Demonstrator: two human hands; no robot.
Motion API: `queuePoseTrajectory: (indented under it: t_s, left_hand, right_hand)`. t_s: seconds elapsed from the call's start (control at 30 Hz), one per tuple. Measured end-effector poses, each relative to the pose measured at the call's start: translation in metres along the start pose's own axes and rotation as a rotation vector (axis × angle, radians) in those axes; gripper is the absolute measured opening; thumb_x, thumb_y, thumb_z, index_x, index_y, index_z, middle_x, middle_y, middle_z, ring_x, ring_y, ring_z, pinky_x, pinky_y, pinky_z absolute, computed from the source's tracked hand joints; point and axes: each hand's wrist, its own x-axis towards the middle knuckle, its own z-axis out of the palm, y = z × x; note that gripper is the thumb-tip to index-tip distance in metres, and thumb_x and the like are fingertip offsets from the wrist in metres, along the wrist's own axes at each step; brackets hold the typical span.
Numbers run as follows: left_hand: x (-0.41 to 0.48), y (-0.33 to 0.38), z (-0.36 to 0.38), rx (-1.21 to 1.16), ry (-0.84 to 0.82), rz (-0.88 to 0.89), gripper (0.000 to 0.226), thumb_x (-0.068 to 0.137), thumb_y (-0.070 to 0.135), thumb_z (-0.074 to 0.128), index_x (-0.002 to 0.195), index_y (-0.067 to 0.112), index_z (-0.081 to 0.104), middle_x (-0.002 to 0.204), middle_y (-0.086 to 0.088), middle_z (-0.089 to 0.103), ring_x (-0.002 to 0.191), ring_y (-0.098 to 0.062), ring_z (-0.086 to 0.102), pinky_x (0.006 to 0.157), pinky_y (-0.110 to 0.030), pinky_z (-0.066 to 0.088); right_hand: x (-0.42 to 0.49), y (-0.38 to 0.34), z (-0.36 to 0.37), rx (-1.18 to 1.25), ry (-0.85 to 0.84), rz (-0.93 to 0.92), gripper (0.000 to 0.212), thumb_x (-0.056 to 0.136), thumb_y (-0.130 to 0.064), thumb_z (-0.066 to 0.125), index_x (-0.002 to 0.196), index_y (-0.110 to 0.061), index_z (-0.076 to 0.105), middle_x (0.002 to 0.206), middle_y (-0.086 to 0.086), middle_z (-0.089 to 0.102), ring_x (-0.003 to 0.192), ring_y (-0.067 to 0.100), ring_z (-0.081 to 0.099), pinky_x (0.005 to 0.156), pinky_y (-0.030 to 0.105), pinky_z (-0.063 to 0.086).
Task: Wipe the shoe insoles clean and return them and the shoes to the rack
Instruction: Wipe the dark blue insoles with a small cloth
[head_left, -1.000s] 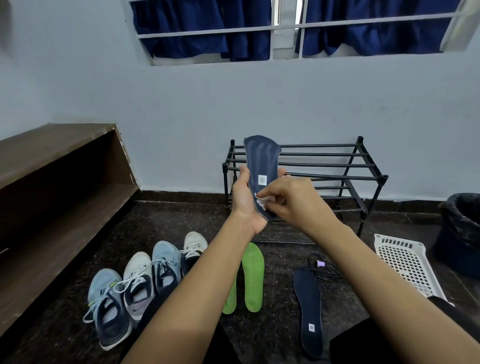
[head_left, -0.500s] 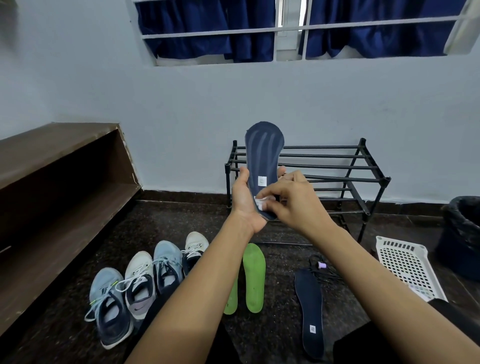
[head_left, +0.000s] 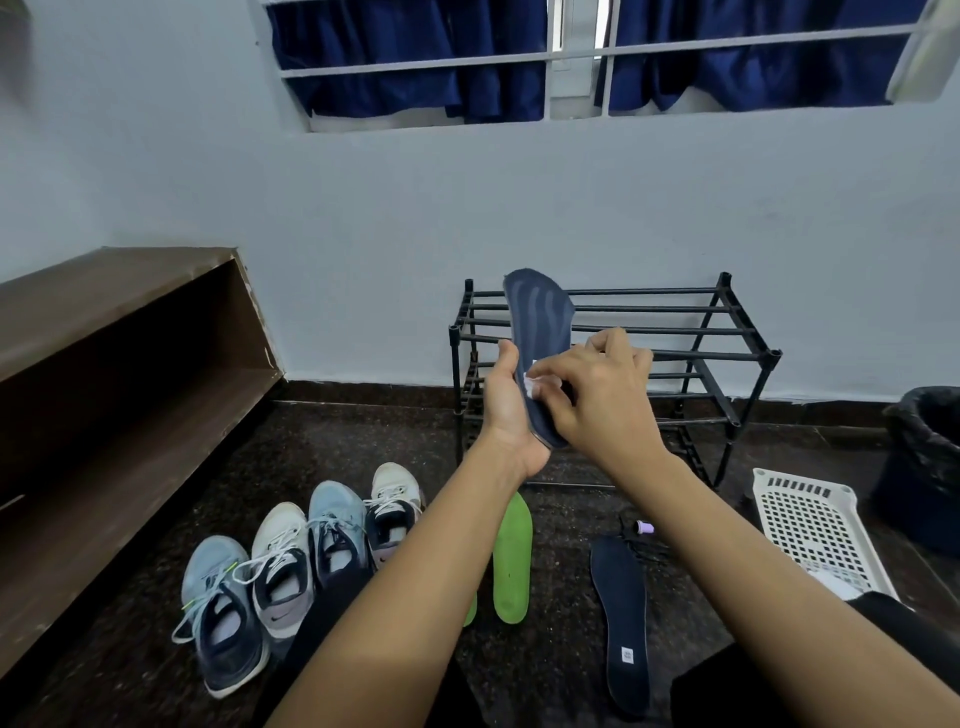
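Navy foam, one insole (head_left: 540, 312): held upright at frame centre. Its heel end is gripped in the left hand (head_left: 506, 400), with the thumb laid along the near edge. A small white wipe (head_left: 535, 384) is pinched in the curled fingertips of the right hand (head_left: 597, 395) and pressed against the insole's lower half.

Hazards, as judged:
- The upper half is unsupported, so it may be bent backward under wiping pressure and left only partly cleaned.
- The wipe is small and may be dropped, or dirt may be smeared about once it is soiled.
- The heel area is covered by the gripping hand and may be missed unless the grip is shifted.
- Cleaned and uncleaned insoles may be confused on the floor, or a cleaned one dirtied again there.

Count, outward from the hands:
- Insoles, four: the held one; a second navy insole (head_left: 621, 623) on the floor at lower right of centre; two green insoles (head_left: 511, 561) below the hands, one largely hidden behind the left forearm.
- Shoes (head_left: 335, 525), four, in a row at lower left.
- Rack (head_left: 727, 358), one, black metal, behind the hands against the wall.
- Basket (head_left: 815, 530), one, white, perforated, at right.
- Bin (head_left: 930, 457), one, black-lined, at the right edge.
- Wooden bench (head_left: 104, 322), one, at left.
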Motion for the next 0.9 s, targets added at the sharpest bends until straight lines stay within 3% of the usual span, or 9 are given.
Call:
queuePoseTrajectory:
  t_s: [0.3, 0.37, 0.47, 0.6, 0.83, 0.9]
  left_hand:
    - [0.002, 0.016, -0.007, 0.010, -0.004, 0.058, 0.083, 0.100, 0.059, 0.018, 0.076, 0.008, 0.079, 0.086, -0.007, 0.073, 0.076, -0.020, 0.070, 0.066, -0.028, 0.056]
    - [0.002, 0.013, -0.006, -0.002, 0.001, 0.047, 0.082, 0.099, 0.060, 0.019, 0.085, 0.006, 0.078, 0.092, -0.009, 0.073, 0.079, -0.022, 0.070, 0.070, -0.029, 0.057]
    - [0.001, 0.009, -0.003, -0.030, 0.013, 0.025, 0.077, 0.098, 0.063, 0.022, 0.113, 0.002, 0.067, 0.112, -0.013, 0.068, 0.096, -0.025, 0.067, 0.088, -0.034, 0.053]
    - [-0.001, 0.001, 0.002, -0.021, -0.007, 0.006, 0.071, 0.098, 0.063, 0.021, 0.107, 0.008, 0.066, 0.096, -0.009, 0.070, 0.087, -0.021, 0.068, 0.074, -0.031, 0.055]
    - [0.000, 0.005, -0.001, -0.048, 0.001, -0.032, 0.064, 0.099, 0.058, 0.025, 0.103, 0.009, 0.068, 0.090, -0.010, 0.070, 0.085, -0.023, 0.067, 0.077, -0.035, 0.051]
    - [0.001, 0.010, -0.005, -0.050, 0.009, -0.003, 0.064, 0.100, 0.054, 0.026, 0.096, 0.008, 0.071, 0.087, -0.010, 0.072, 0.078, -0.022, 0.070, 0.073, -0.032, 0.054]
  right_hand:
    - [-0.008, -0.005, -0.002, 0.170, -0.097, -0.088, 0.013, 0.073, -0.029, 0.064, 0.083, -0.028, 0.072, 0.078, -0.010, 0.067, 0.092, 0.021, 0.046, 0.073, 0.040, 0.027]
    - [-0.009, -0.004, -0.003, 0.127, -0.067, -0.091, 0.012, 0.071, -0.030, 0.065, 0.082, -0.030, 0.072, 0.077, -0.012, 0.066, 0.089, 0.020, 0.047, 0.070, 0.034, 0.019]
    - [-0.009, -0.003, -0.003, 0.038, -0.018, -0.062, 0.011, 0.069, -0.033, 0.066, 0.079, -0.033, 0.071, 0.073, -0.014, 0.066, 0.085, 0.017, 0.045, 0.067, 0.031, 0.012]
    - [-0.003, 0.000, -0.003, -0.016, 0.040, 0.002, 0.011, 0.073, -0.036, 0.065, 0.081, -0.032, 0.072, 0.072, -0.009, 0.066, 0.084, 0.021, 0.048, 0.071, 0.035, 0.018]
    - [0.002, -0.004, -0.002, 0.164, 0.021, 0.042, 0.009, 0.075, -0.023, 0.072, 0.081, -0.029, 0.073, 0.073, -0.014, 0.066, 0.086, 0.016, 0.043, 0.068, 0.030, 0.011]
    - [0.002, -0.009, -0.003, 0.223, -0.059, 0.038, 0.014, 0.074, -0.018, 0.075, 0.080, -0.030, 0.074, 0.072, -0.021, 0.058, 0.091, 0.017, 0.045, 0.074, 0.034, 0.019]
